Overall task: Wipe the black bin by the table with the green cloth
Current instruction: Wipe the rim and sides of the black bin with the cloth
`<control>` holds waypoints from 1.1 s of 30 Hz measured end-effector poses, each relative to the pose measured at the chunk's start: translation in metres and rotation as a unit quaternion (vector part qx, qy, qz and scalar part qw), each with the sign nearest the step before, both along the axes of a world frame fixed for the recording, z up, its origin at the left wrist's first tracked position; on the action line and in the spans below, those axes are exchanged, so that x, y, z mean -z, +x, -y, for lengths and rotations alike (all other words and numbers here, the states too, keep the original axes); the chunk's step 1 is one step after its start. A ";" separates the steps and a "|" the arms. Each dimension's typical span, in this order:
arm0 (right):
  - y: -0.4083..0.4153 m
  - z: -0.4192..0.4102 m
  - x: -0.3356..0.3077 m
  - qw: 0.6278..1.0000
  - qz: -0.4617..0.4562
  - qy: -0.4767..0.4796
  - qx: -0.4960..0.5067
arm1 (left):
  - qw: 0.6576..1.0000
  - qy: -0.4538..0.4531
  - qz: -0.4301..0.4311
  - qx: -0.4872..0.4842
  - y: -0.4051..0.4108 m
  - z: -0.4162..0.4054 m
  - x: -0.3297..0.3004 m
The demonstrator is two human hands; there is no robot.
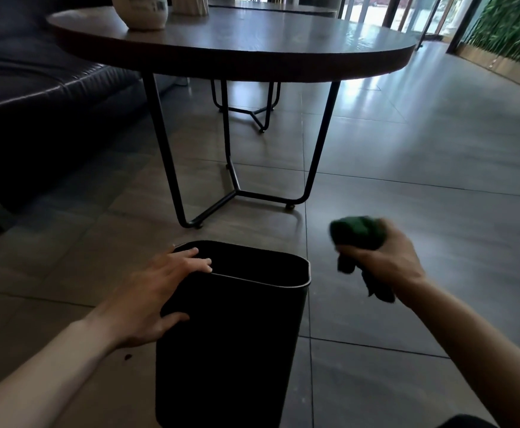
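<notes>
Bin (231, 335), matte black and rectangular with rounded corners, stands on the floor at lower centre. My left hand (156, 291) spreads across its rim; my right hand (385, 261) clutches the bunched green cloth (357, 233).

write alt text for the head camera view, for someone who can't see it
A person's left hand rests on the rim and side of a black bin on a tiled floor, while the right hand holds a bunched green cloth beside it, off the bin. Behind stands a round table on black metal legs.
</notes>
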State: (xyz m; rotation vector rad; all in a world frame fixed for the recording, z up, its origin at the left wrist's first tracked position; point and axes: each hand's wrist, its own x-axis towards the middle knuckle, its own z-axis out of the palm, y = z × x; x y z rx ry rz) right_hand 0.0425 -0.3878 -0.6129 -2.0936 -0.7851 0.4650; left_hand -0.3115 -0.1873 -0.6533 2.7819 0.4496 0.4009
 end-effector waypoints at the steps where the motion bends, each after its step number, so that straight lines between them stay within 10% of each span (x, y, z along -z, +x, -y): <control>1: -0.002 -0.004 0.003 0.993 0.082 -0.056 -0.062 | 1.000 0.001 -0.003 -0.006 -0.003 -0.002 0.000; 6: -0.020 -0.024 0.015 0.862 0.245 -0.226 -0.382 | 0.999 0.017 -0.012 -0.037 -0.025 -0.016 0.002; 14: -0.056 -0.039 0.000 0.796 0.390 -0.195 -0.420 | 0.996 0.030 -0.017 -0.083 -0.040 -0.028 0.005; 24: -0.081 -0.037 -0.037 0.827 0.410 -0.138 -0.360 | 0.984 -0.078 0.160 0.019 0.047 0.030 -0.057; 33: -0.072 -0.066 -0.038 0.856 0.396 -0.134 -0.305 | 0.998 0.034 0.059 -0.009 0.072 0.031 -0.030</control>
